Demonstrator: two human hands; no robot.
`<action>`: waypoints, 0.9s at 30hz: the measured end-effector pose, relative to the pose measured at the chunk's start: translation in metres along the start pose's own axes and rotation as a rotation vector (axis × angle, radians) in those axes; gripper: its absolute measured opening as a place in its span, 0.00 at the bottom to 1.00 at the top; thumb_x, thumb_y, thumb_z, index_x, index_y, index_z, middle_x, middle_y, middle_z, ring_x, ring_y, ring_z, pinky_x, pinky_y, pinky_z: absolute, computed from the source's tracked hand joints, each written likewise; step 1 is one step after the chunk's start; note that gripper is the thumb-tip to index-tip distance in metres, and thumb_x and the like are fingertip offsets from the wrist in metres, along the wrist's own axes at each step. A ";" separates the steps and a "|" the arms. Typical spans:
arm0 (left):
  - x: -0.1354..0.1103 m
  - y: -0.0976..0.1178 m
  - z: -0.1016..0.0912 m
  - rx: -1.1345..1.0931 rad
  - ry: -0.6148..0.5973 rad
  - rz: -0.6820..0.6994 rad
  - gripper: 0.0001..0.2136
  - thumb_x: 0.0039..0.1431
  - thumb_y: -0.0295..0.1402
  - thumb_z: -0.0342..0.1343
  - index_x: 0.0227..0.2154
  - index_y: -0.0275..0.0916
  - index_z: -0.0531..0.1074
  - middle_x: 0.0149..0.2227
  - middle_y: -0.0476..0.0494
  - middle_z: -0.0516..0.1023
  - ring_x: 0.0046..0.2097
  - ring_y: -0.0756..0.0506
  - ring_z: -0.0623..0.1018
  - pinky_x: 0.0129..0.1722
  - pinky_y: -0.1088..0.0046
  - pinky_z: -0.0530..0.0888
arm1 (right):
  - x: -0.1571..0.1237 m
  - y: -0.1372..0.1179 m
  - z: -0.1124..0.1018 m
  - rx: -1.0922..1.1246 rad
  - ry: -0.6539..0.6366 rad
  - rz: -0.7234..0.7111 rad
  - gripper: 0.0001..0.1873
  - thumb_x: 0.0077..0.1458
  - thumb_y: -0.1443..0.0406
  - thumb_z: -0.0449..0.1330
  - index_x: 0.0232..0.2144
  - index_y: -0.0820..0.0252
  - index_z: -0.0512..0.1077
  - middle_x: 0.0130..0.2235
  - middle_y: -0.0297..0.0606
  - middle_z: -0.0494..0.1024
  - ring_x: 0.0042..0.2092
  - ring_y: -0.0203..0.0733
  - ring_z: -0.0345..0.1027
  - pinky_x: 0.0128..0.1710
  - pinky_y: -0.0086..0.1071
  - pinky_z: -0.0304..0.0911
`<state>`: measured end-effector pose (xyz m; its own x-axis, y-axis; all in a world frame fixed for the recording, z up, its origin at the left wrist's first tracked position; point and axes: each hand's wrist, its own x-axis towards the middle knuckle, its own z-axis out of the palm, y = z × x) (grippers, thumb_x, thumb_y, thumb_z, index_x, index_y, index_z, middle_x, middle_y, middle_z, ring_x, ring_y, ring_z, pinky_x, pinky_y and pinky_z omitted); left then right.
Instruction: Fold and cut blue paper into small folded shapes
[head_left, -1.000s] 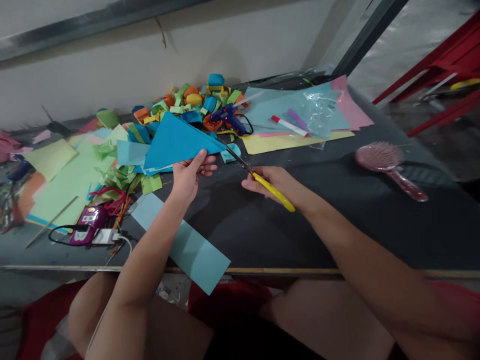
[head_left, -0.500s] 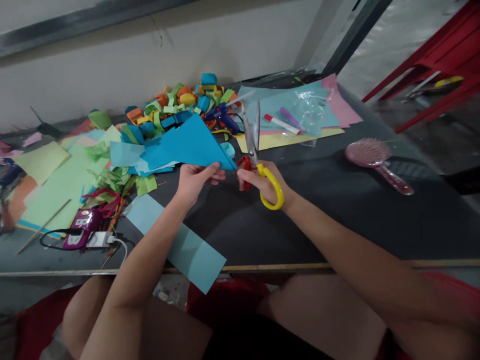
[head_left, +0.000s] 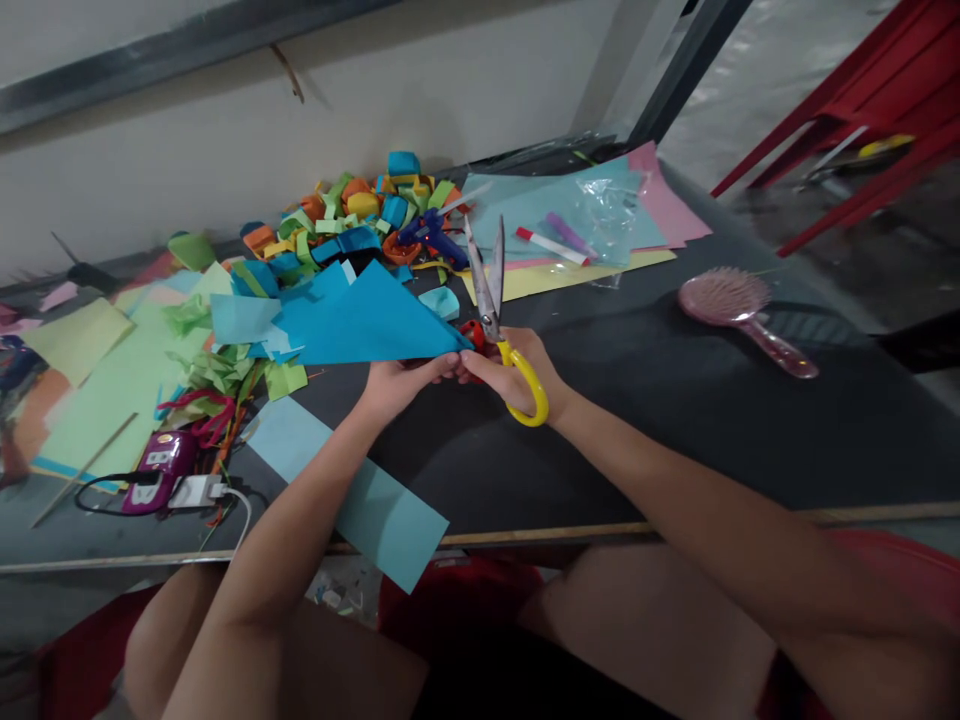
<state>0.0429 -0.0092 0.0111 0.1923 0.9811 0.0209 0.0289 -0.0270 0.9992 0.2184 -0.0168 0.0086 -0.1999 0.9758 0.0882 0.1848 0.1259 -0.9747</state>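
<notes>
My left hand [head_left: 401, 384] pinches the lower right corner of a folded blue paper triangle [head_left: 360, 322] held above the dark table [head_left: 675, 420]. My right hand [head_left: 510, 372] grips a pair of scissors [head_left: 491, 300] with a yellow and a red handle. The blades point up and away, slightly apart. The fingertips of both hands meet at the paper's tip. A light blue paper strip [head_left: 352, 490] lies under my left forearm and overhangs the table's front edge.
A heap of coloured paper scraps [head_left: 352, 215] and a blue glue gun [head_left: 431, 232] lie behind the hands. Green sheets [head_left: 112, 380], a purple device with cable [head_left: 157, 465], markers [head_left: 551, 245] on paper sheets and a pink hairbrush [head_left: 739, 310] surround them. Red chairs [head_left: 862, 110] stand at right.
My right hand turned the scissors from lying flat to blades pointing up and moved left to meet my left hand at the paper's tip. The blue paper tilted lower.
</notes>
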 end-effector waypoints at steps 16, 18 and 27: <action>0.015 0.005 -0.018 -0.082 0.243 -0.035 0.18 0.41 0.48 0.69 0.21 0.35 0.78 0.22 0.42 0.80 0.23 0.49 0.77 0.26 0.73 0.74 | 0.000 -0.001 0.001 0.052 0.099 -0.021 0.16 0.49 0.54 0.65 0.24 0.57 0.65 0.22 0.34 0.74 0.25 0.40 0.72 0.32 0.38 0.70; 0.016 0.005 -0.021 -0.040 0.256 -0.018 0.18 0.41 0.48 0.69 0.20 0.34 0.78 0.22 0.41 0.80 0.24 0.49 0.77 0.26 0.73 0.74 | 0.001 -0.001 0.001 0.082 0.085 -0.013 0.17 0.48 0.52 0.66 0.26 0.57 0.68 0.25 0.36 0.76 0.26 0.41 0.73 0.32 0.38 0.71; 0.008 0.009 -0.012 0.034 0.218 0.033 0.17 0.42 0.45 0.70 0.18 0.35 0.77 0.20 0.43 0.79 0.22 0.50 0.76 0.25 0.74 0.73 | -0.001 -0.003 0.001 0.052 0.027 -0.025 0.15 0.51 0.53 0.65 0.30 0.59 0.75 0.29 0.40 0.81 0.28 0.43 0.76 0.33 0.39 0.74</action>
<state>0.0325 0.0009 0.0209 -0.0223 0.9977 0.0637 0.0602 -0.0622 0.9962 0.2170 -0.0178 0.0109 -0.1778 0.9770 0.1175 0.1297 0.1416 -0.9814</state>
